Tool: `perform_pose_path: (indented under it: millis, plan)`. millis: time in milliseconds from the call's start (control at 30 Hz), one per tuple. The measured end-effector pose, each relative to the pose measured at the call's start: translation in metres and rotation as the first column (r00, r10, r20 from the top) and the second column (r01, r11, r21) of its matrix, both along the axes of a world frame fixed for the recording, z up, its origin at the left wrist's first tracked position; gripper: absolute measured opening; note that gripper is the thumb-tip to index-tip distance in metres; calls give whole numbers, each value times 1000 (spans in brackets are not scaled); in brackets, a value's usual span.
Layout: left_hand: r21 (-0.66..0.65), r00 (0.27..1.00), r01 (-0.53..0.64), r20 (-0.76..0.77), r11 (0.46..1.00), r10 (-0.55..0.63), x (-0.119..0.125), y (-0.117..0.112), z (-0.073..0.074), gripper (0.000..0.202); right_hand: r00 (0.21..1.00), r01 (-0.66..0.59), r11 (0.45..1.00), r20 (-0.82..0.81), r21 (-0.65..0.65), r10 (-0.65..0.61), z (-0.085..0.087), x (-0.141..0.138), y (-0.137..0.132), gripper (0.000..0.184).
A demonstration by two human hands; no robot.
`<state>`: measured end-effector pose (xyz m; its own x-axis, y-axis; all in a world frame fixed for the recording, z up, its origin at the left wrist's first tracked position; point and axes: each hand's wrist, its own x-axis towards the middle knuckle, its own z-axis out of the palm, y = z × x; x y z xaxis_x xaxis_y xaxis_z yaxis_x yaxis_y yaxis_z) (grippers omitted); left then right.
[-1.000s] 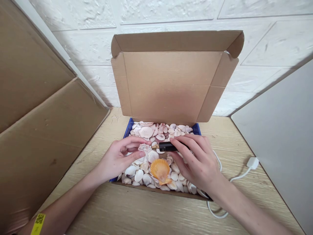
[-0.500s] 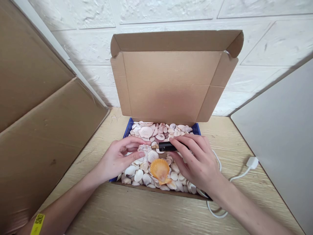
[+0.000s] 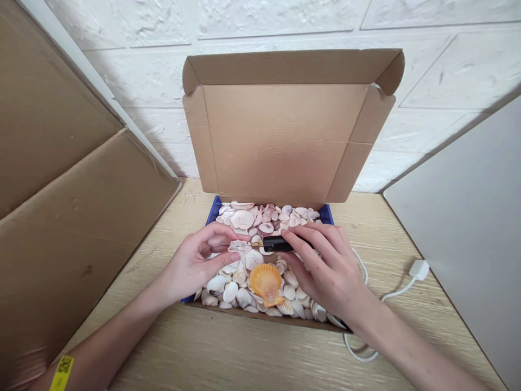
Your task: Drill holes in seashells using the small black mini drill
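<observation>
My left hand (image 3: 208,255) pinches a pale shell (image 3: 239,246) between thumb and fingers, above the filled box. My right hand (image 3: 325,260) is closed round a black mini drill (image 3: 277,243) with a brass-coloured chuck, lying nearly level and pointing left. Its thin bit reaches the shell; whether it goes into the surface is too small to tell. Below the hands, a large orange scallop shell (image 3: 265,282) lies on many white shells. Just above it sits a white shell (image 3: 254,259) dotted with small holes.
The cardboard box (image 3: 277,141) stands with its lid raised against the white brick wall (image 3: 268,19). A white cable (image 3: 396,293) with a plug (image 3: 419,269) lies on the wooden table (image 3: 195,353) at right. Cardboard (image 3: 81,206) rises at left, a grey panel (image 3: 468,206) at right.
Both hands keep nearly the same pose, with the drill bit still at the shell. The whole view has shifted very slightly.
</observation>
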<state>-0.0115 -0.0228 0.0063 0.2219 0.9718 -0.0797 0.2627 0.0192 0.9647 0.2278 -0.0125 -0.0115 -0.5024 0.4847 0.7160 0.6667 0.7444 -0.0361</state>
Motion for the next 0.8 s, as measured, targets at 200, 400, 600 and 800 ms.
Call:
perform_pose_path:
  millis: [200,400,600,800]
  plan:
    - [-12,1000,-3,31,1000,4,1,1,1,19,1000,6,1000,0,5,-6,0,0,0,30]
    - [-45,996,7,90,999,-3,1,0,-1,21,1000,-2,1000,-3,-2,2,-1,1,0,33]
    - [-39,997,5,81,999,-2,0,0,-2,20,1000,-2,1000,-10,-1,2,-1,0,0,30]
    - [7,1000,9,1,1000,-9,-1,0,-3,20,1000,6,1000,-9,-10,-6,-1,0,0,31]
